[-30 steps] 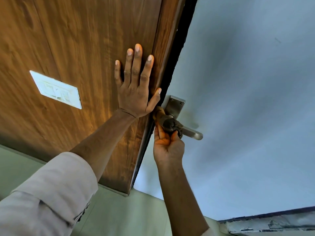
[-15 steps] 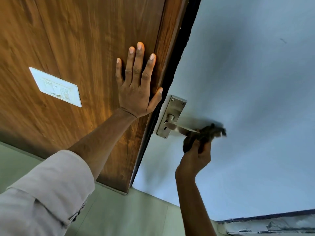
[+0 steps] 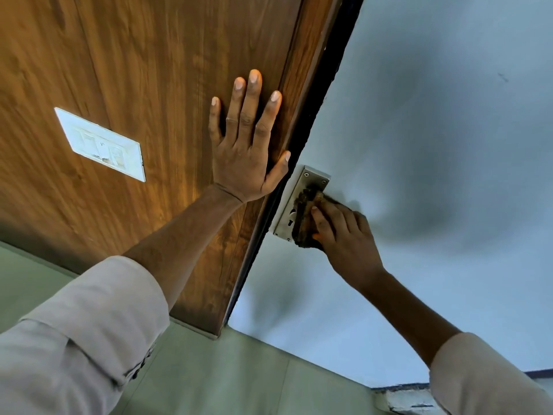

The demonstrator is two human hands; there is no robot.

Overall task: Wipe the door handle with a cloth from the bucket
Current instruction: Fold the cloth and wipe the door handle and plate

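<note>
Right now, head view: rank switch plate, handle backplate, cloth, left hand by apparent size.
1. left hand
2. switch plate
3. handle backplate and cloth: both partly hidden, too close to rank.
Apparent size only; wide-angle view distorts.

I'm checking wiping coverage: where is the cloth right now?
In the head view, the cloth is right of centre, pressed by the right hand against the metal handle plate, just below the left hand's thumb.
</note>
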